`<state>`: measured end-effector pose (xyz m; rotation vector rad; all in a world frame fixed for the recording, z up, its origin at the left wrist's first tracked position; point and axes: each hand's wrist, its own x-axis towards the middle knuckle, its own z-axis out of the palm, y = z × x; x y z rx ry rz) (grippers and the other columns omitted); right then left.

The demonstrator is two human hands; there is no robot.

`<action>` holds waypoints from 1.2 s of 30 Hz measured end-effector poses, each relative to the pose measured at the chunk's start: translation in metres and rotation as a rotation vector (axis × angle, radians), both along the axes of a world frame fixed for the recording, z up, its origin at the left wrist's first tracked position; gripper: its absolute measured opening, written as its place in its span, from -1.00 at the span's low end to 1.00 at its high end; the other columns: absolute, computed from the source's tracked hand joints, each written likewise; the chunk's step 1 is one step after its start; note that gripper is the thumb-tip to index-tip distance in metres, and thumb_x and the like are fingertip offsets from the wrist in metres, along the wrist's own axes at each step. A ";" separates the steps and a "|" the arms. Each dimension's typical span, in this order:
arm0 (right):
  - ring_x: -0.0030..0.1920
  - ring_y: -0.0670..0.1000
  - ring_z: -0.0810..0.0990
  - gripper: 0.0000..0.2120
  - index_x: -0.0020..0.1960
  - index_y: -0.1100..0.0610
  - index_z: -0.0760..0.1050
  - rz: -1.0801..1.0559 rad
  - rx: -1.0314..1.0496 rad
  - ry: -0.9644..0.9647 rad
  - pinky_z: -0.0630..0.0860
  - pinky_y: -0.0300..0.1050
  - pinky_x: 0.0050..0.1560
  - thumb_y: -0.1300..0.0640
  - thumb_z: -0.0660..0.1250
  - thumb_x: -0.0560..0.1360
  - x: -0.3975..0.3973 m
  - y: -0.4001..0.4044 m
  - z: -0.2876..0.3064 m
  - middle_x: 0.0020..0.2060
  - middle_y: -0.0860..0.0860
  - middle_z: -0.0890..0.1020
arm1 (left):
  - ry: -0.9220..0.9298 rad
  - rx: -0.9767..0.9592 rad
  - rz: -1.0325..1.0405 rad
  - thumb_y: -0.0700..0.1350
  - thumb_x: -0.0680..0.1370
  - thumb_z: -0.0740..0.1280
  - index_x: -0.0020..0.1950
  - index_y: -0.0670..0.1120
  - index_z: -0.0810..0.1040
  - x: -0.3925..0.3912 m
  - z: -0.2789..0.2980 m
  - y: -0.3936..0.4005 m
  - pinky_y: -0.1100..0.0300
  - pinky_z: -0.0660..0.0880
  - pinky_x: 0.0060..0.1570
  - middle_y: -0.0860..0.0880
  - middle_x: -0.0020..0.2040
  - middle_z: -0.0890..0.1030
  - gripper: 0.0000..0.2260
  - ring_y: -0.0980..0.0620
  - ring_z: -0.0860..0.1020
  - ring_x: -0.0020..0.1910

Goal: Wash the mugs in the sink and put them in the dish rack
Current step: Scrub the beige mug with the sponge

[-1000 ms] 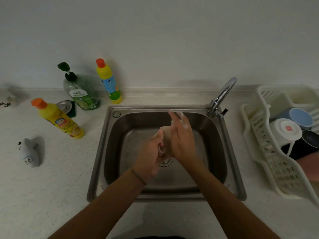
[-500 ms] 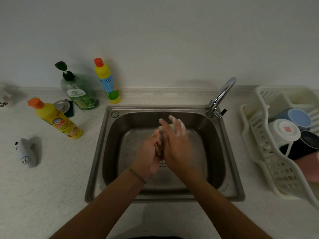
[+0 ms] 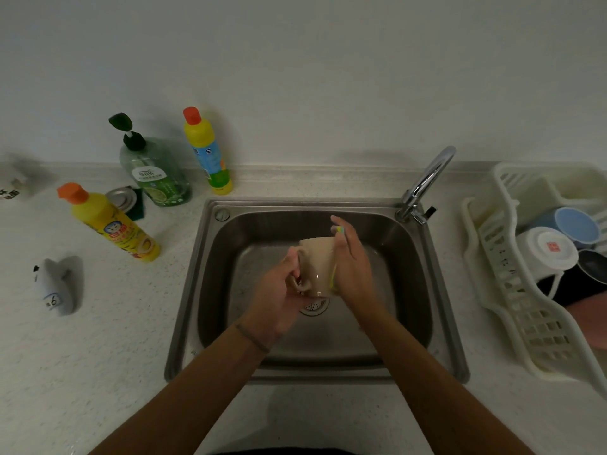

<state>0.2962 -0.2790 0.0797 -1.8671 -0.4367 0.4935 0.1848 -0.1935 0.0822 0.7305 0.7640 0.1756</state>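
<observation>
Both forearms reach in over the near bench (image 3: 98, 372) edge. Left hand (image 3: 279, 297) curls round the handle of a beige mug (image 3: 318, 264), held over the steel sink (image 3: 440, 339) above the drain. Right hand (image 3: 349, 261) lies flat against the mug's right side, fingers fairly straight, pressing a yellow sponge (image 3: 339, 229) to it. Right of the sink, white dish rack (image 3: 512, 290) with white mug (image 3: 547, 249), blue mug (image 3: 576, 224), dark mug (image 3: 594, 267). Farther back: faucet (image 3: 427, 182); three detergent bottles at left.
</observation>
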 end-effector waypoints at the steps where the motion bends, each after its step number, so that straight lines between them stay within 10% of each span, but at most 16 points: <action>1: 0.29 -0.06 0.50 -0.64 0.45 -0.08 0.41 -0.003 0.010 0.051 0.43 0.07 0.38 -0.04 0.08 0.70 0.000 0.000 0.004 0.35 -0.03 0.50 | -0.006 -0.008 0.003 0.05 0.70 0.17 0.25 -0.13 0.45 -0.001 -0.003 0.001 -0.33 0.50 0.25 -0.29 0.31 0.55 -0.72 -0.28 0.50 0.38; 9: 0.07 -0.09 0.59 -0.19 0.51 -0.16 0.27 0.035 0.043 0.261 0.60 -0.27 -0.07 0.08 0.59 0.39 -0.013 -0.002 0.003 0.14 -0.12 0.52 | -0.016 -0.037 0.030 0.08 0.74 0.06 0.26 -0.21 0.51 -0.015 0.003 0.003 -0.15 0.56 0.22 -0.20 0.29 0.64 -0.58 -0.14 0.61 0.27; 13: 0.10 -0.01 0.62 -0.24 0.47 -0.23 0.32 0.058 0.128 0.328 0.66 -0.09 0.04 0.14 0.57 0.40 -0.010 -0.005 0.013 0.16 -0.03 0.56 | -0.079 -0.126 -0.020 -0.28 0.68 0.27 0.44 -0.21 0.40 -0.017 0.003 0.008 0.49 0.52 -0.13 0.03 0.16 0.57 -0.68 0.49 0.58 -0.08; 16: 0.14 0.06 0.65 -0.33 0.45 -0.24 0.37 0.116 0.196 0.392 0.64 0.09 0.16 0.16 0.51 0.46 -0.015 -0.003 0.017 0.19 0.03 0.60 | -0.030 0.122 -0.147 -0.22 0.75 0.12 0.25 -0.11 0.50 -0.015 0.003 0.003 0.37 0.58 -0.24 -0.07 0.16 0.65 -0.81 0.32 0.67 -0.19; 20: 0.22 -0.02 0.62 -0.59 0.51 -0.15 0.35 0.094 0.262 0.342 0.58 -0.09 0.23 0.01 0.21 0.68 -0.027 0.003 0.020 0.31 0.05 0.57 | -0.056 0.080 -0.059 0.37 0.55 0.12 0.32 -0.04 0.54 -0.002 0.007 0.005 0.04 0.64 0.01 -0.10 0.16 0.69 -0.40 0.02 0.70 0.06; 29: 0.56 -0.23 0.12 -0.47 0.63 -0.08 0.08 0.148 0.131 -0.096 0.12 -0.26 0.53 -0.06 0.01 0.68 -0.064 0.006 0.013 0.59 -0.15 0.18 | 0.001 0.267 0.035 0.34 0.59 0.14 0.35 -0.09 0.61 -0.002 0.002 0.005 0.09 0.61 -0.03 -0.17 0.19 0.70 -0.38 -0.12 0.67 0.18; 36: 0.51 -0.28 0.21 -0.56 0.58 -0.08 0.23 0.104 0.160 -0.050 0.19 -0.15 0.56 0.05 0.03 0.71 -0.046 0.017 0.027 0.53 -0.22 0.27 | 0.065 0.233 0.121 0.40 0.49 0.23 0.22 -0.07 0.66 0.003 0.007 -0.003 0.01 0.63 -0.06 -0.16 0.07 0.73 -0.37 -0.13 0.71 0.04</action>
